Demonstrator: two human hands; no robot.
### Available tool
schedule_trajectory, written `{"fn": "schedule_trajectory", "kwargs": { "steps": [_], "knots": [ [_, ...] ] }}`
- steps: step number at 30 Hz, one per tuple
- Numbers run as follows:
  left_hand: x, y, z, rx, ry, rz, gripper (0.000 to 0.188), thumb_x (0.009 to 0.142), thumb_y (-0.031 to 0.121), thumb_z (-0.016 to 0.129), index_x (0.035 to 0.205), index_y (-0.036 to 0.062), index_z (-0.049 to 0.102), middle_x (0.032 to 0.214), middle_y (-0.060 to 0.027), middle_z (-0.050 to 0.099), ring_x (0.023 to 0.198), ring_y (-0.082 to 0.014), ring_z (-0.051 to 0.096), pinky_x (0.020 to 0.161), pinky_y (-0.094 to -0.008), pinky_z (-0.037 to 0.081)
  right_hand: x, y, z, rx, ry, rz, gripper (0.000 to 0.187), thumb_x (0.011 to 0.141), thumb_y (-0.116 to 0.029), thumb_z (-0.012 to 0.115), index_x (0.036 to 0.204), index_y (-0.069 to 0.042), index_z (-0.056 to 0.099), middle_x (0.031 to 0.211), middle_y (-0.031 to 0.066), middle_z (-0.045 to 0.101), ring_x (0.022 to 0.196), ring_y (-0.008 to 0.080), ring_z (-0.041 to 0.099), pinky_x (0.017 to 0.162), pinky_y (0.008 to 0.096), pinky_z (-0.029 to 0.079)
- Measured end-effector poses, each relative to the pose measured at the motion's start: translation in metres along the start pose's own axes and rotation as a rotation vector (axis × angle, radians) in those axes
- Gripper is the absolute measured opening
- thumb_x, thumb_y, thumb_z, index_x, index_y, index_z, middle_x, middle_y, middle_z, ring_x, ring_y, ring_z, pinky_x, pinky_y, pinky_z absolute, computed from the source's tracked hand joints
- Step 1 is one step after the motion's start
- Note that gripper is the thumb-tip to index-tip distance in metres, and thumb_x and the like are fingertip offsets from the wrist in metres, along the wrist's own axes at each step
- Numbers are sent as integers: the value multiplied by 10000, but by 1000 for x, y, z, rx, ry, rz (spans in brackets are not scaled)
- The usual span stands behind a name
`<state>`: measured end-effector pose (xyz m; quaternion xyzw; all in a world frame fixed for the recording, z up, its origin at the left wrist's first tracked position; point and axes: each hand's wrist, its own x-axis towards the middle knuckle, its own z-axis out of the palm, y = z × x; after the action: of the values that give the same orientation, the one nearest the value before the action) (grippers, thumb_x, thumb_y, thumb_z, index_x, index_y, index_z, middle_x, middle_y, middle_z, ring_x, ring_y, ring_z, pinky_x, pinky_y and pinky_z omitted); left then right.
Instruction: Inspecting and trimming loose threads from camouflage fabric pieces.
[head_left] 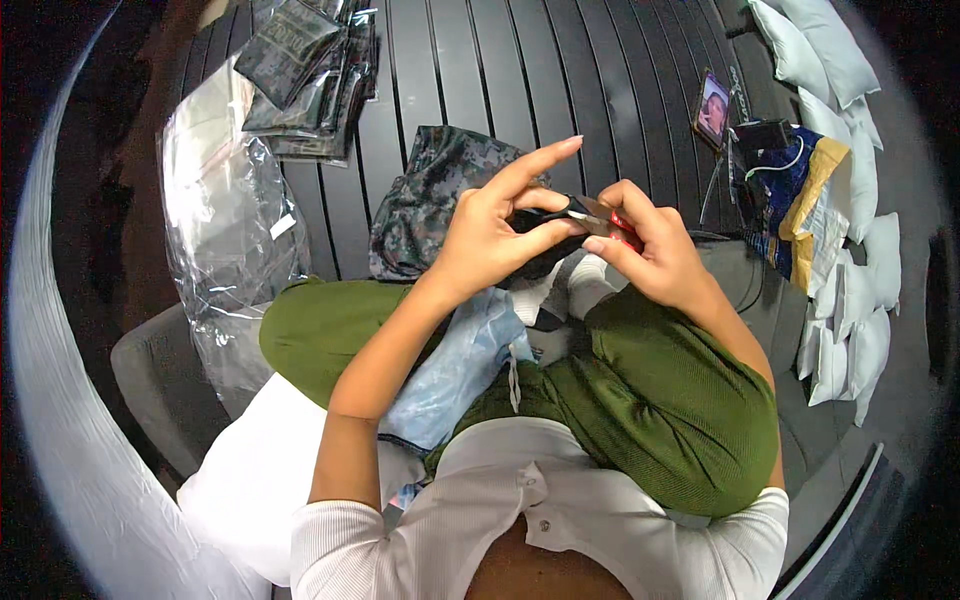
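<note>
In front of my crossed legs, my left hand [482, 232] pinches a bit of black fabric [563, 208] between thumb and fingers, its index finger stretched out above. My right hand [660, 245] holds small scissors [594, 209] with red handles. Their blades point left and reach the pinched black fabric; whether they touch it I cannot tell. Just beyond my hands lies a crumpled camouflage cloth item [428, 190] in dark grey-green. My left hand partly hides it, and I cannot tell whether the black fabric belongs to it.
Camouflage items in clear packets [300, 60] are stacked at the far left, by large clear plastic bags [225, 220]. A phone [713, 110] stands at the right near a blue and yellow bag [800, 200]. Several white pillow-like packs [815, 50] line the right edge. Light-blue cloth [450, 375] lies across my lap.
</note>
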<state>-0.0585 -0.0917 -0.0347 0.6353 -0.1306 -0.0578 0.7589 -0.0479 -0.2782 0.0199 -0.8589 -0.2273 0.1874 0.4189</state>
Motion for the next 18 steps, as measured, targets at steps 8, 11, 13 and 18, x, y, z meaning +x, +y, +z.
{"fn": "schedule_trajectory", "kwargs": {
  "steps": [8,11,13,18],
  "knots": [
    [-1,3,-1,-57,-15,-8,597,702,34,637,1247,87,399,849,-50,648,803,-60,587,775,-234,433,0,-5,-3,-10,-32,32,189,773,-134,588,866,-29,461,544,12,410,475,59,391,447,219,294],
    [0,4,-2,-23,-65,-13,652,692,-48,628,1271,7,332,1057,-61,548,842,-93,572,762,-221,445,-2,-3,-1,11,13,27,178,776,-128,580,863,-27,462,541,7,399,476,55,380,446,215,287],
    [0,4,-2,-37,-79,-64,652,688,-51,634,1265,4,336,1081,-64,531,833,-94,572,765,-222,446,-2,-4,-2,35,98,38,168,780,-123,570,861,-26,459,540,-8,368,483,47,347,448,208,271],
    [0,3,1,-67,2,-24,607,694,31,655,1244,85,404,794,-27,629,730,-30,548,707,-203,432,-2,3,-5,110,210,40,172,777,-111,551,872,-30,433,577,-31,358,521,34,319,473,199,257]
  ]
}}
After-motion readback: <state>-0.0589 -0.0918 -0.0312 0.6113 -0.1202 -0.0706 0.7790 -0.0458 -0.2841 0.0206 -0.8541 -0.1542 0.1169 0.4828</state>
